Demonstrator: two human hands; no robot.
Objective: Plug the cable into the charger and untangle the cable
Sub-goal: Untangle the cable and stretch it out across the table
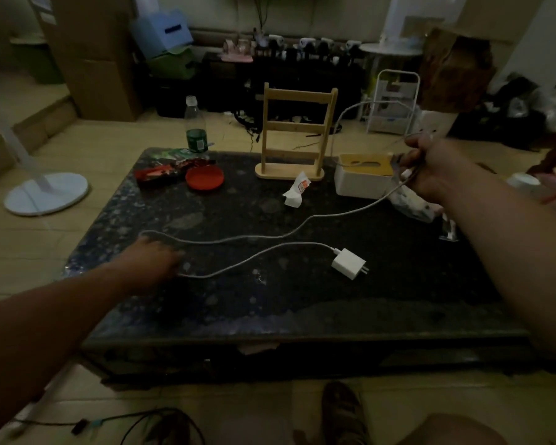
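At the bottom of the frame a sandalled foot (342, 412) is seen on the tiled floor, with a dark cord (148, 422) looped to its left. Just above, the dark stone-topped table (270, 309) fills the middle of the picture, and both bare forearms are stretched over it. Left of centre, the left hand (150, 263) is laid palm-down on the tabletop, fingers drawn together over the bend of the white cable (244, 240); whether the cable is pinned or merely covered cannot be told. From under that hand one run of cable is carried rightward to the white charger (349, 263), which is lying on its side near the middle of the table, prongs turned to the lower right, the plug seated in it. The other run is swept up and to the right, where it is gripped in the right hand (434, 173), closed into a fist at the right of the frame and raised off the table; beyond the fist the cable is arched up in a loop toward the upper right. Behind that hand a white box with a wooden lid (363, 178) is set, a crumpled white wrapper (297, 189) to its left. Farther back a wooden rack (297, 130) is stood upright, and toward the upper left a red lid (205, 177), a red packet (161, 171) and a green-labelled bottle (196, 126) are lined up along the far edge. On the floor at far left a white fan base (45, 194) is seen.
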